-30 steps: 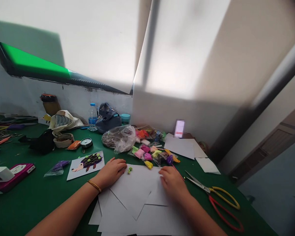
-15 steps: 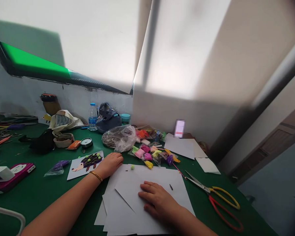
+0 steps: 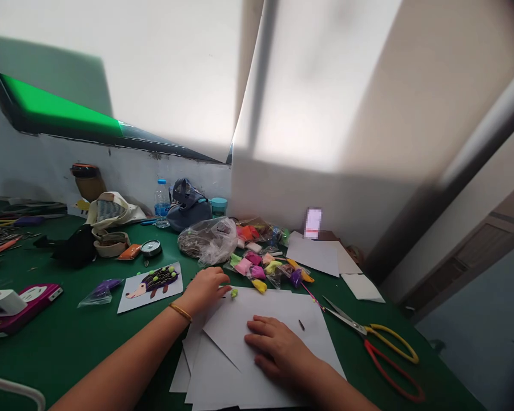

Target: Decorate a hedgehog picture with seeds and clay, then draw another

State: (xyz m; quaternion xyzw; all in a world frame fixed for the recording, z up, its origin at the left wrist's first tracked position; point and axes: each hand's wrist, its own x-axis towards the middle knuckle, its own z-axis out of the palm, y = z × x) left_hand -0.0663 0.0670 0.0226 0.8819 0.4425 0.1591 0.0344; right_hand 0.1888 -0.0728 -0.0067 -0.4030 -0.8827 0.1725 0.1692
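Note:
Several sheets of white paper (image 3: 223,379) lie in an uneven stack in front of me. My right hand (image 3: 280,348) rests on them, its fingers stretched out and holding nothing. At the upper left of the stack is my left hand (image 3: 208,290), thumb apart from the fingers, its tips close to a small light-green lump (image 3: 234,293). I make out nothing in its grasp. A small dark seed-like piece (image 3: 301,325) lies on the paper right of my right hand. To the left is a card with a hedgehog picture (image 3: 151,287), dotted with green balls.
Bags of coloured clay (image 3: 252,265) and a clear plastic bag (image 3: 208,240) sit behind the paper. Scissors (image 3: 364,330) with red and yellow handles lie open on the right. A phone (image 3: 313,224) stands at the back; a magenta device (image 3: 23,311) is at far left.
My left hand has moved right along the paper's top edge, toward the green lump, covering a dark speck there. The sheets and my right hand have shifted slightly to the right.

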